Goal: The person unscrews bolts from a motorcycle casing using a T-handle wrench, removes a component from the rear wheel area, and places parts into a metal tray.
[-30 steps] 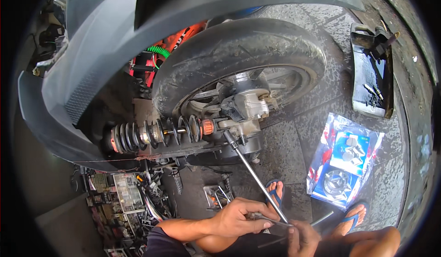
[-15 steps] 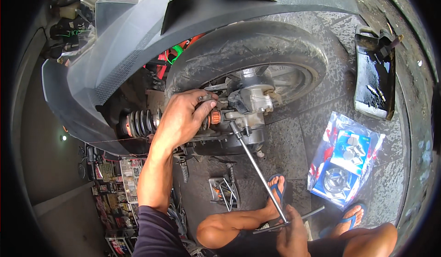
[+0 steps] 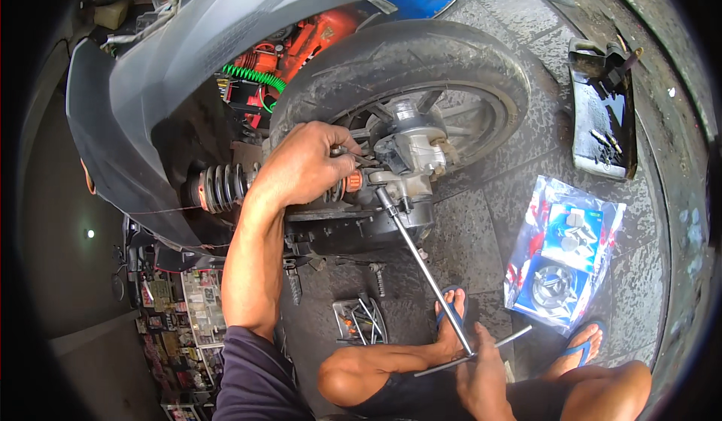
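Note:
My left hand [image 3: 299, 162] reaches to the shock absorber's lower mount, fingers curled on a small metal tool [image 3: 344, 152], perhaps a wrench, mostly hidden by them. The shock's coil spring [image 3: 219, 188] and orange end piece [image 3: 353, 182] show either side of my forearm. My right hand [image 3: 481, 372] grips the crossbar end of a long T-handle socket wrench [image 3: 421, 263], whose far end sits at the mount bracket [image 3: 398, 184], just below the scooter's rear hub [image 3: 414, 146]. The wheel's tyre [image 3: 398, 49] lies behind, under the grey body panel [image 3: 135, 90].
A bag of blue-boxed parts [image 3: 560, 252] and a black plastic tray [image 3: 602, 113] lie at right. A tool tray [image 3: 359, 319] is by my feet. Red machinery [image 3: 316, 34] with a green coiled hose [image 3: 252, 75] stands behind; crowded shelves [image 3: 173, 331] are lower left.
My left hand has moved from near my right hand up to the shock mount with the small tool. My right hand stays on the T-handle. The view has shifted slightly.

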Available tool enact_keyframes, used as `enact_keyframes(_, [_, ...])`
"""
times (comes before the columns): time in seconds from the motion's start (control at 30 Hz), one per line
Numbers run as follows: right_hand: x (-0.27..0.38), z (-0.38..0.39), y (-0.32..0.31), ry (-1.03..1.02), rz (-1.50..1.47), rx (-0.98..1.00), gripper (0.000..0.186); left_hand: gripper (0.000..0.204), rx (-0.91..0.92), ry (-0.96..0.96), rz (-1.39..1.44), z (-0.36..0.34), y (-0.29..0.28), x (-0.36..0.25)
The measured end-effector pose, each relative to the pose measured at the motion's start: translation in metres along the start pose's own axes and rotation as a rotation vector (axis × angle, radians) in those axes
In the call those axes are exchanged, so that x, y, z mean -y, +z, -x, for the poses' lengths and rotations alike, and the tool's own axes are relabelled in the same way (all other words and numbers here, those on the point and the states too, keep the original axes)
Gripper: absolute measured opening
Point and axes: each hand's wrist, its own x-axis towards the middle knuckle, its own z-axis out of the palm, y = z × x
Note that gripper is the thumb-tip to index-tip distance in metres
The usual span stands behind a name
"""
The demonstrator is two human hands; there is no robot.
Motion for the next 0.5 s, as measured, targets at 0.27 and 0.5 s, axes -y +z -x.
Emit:
enact_keyframes(0.27, [0.007,0.020,0.044,0.056,0.322,-0.223,0.073,0.019,-0.021,0.126,-0.147,0.004,0.008,0.004])
enact_keyframes(0.5, [0.027,0.031,0.090,0.020,0.780,-0.635,0.050,0.018,-0.100,0.230,-0.279,-0.008,0.013,0.012])
